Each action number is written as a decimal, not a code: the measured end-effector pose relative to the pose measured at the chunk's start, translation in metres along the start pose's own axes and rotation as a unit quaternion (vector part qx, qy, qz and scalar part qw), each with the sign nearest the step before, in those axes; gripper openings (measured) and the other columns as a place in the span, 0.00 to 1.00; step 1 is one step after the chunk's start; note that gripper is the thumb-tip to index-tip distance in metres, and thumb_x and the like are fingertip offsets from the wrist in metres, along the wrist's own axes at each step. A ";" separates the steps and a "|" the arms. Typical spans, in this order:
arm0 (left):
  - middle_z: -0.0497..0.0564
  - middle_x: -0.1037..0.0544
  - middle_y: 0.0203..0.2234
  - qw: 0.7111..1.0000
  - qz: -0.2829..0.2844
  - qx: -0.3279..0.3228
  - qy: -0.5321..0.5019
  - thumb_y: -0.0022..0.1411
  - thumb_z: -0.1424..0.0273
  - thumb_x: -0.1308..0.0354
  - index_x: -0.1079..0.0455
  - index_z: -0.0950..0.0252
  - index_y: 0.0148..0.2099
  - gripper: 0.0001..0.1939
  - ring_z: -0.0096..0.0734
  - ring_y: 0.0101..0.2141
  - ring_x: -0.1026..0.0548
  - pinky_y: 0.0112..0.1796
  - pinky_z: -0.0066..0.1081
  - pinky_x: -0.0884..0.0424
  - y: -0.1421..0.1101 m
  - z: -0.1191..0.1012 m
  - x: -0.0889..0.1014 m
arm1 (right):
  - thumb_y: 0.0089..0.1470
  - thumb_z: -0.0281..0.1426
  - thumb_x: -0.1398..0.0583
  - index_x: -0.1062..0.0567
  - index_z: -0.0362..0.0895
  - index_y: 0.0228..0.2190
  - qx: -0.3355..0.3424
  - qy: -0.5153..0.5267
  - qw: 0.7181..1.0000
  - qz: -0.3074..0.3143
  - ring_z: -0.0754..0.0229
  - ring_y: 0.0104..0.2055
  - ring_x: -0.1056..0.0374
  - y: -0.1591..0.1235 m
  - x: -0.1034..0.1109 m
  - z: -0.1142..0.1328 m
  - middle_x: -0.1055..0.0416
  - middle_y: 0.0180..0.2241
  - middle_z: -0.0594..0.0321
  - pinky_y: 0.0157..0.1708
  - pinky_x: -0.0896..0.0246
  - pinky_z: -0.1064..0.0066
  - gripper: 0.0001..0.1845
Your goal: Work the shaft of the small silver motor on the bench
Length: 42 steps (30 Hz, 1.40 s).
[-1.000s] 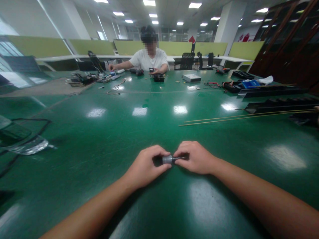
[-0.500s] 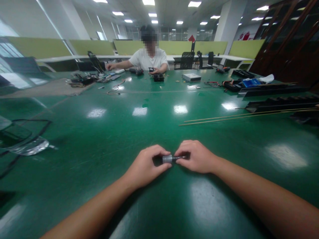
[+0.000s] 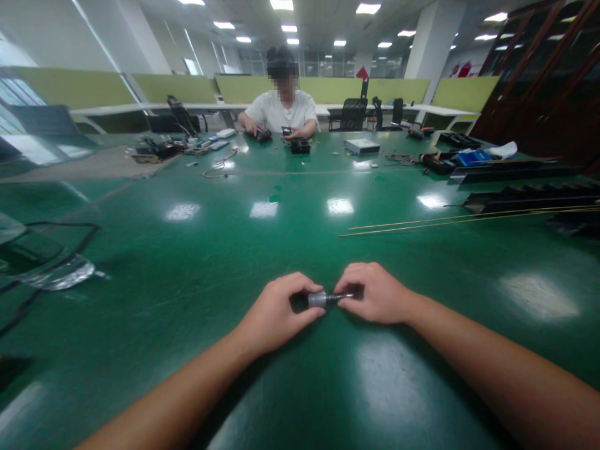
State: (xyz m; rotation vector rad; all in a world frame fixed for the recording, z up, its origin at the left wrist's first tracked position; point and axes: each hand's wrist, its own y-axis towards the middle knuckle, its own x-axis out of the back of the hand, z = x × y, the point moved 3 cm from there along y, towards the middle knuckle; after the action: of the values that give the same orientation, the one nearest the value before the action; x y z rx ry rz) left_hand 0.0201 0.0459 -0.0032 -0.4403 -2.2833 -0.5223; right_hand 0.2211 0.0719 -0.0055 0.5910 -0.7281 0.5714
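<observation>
Thumb and fingers of my left hand (image 3: 274,312) are closed around a small grey metal cylinder (image 3: 317,300), its dark left end partly hidden in my palm. From its right end a thin dark shaft (image 3: 332,298) sticks out. My right hand (image 3: 377,295) pinches that shaft between thumb and fingertips, leaving a short stretch bare between the hands. What kind of part this is, I cannot make out. Both hands are low over the green table (image 3: 225,262).
Two thin brass-coloured rods (image 3: 412,229) and black channel pieces (image 3: 529,197) lie to the right. A clear plastic bottle (image 3: 56,272) and a black cable are at left. Across the table sits a person (image 3: 284,112) amid electronics, near a silver box (image 3: 362,147).
My right hand has slid slightly right along the shaft, baring more of it; my left hand has barely moved. The other person's outstretched hand has drawn in to a black object.
</observation>
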 end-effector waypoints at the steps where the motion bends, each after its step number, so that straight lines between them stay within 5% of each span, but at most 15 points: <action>1: 0.50 0.20 0.37 1.000 0.000 0.000 0.000 0.56 0.70 0.33 0.25 0.63 0.41 0.09 0.35 0.39 0.23 0.43 0.33 0.29 0.000 0.000 0.000 | 0.46 0.24 0.35 0.21 0.41 0.31 -0.002 0.001 1.000 0.001 0.62 0.30 0.33 0.000 0.001 0.000 0.26 0.27 0.62 0.33 0.39 0.71 0.06; 42: 0.52 0.20 0.38 1.000 -0.003 0.000 0.003 0.56 0.70 0.33 0.24 0.63 0.41 0.09 0.37 0.39 0.23 0.43 0.35 0.28 -0.002 0.000 0.003 | 0.43 0.26 0.34 0.21 0.41 0.30 -0.093 0.059 0.990 0.089 0.64 0.30 0.33 -0.002 0.024 -0.028 0.26 0.28 0.64 0.31 0.38 0.73 0.07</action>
State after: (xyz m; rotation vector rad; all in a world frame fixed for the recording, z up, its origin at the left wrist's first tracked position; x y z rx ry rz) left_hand 0.0171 0.0449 -0.0014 -0.4299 -2.2794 -0.5259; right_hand 0.2495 0.0956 -0.0056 0.3171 -0.7180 0.6892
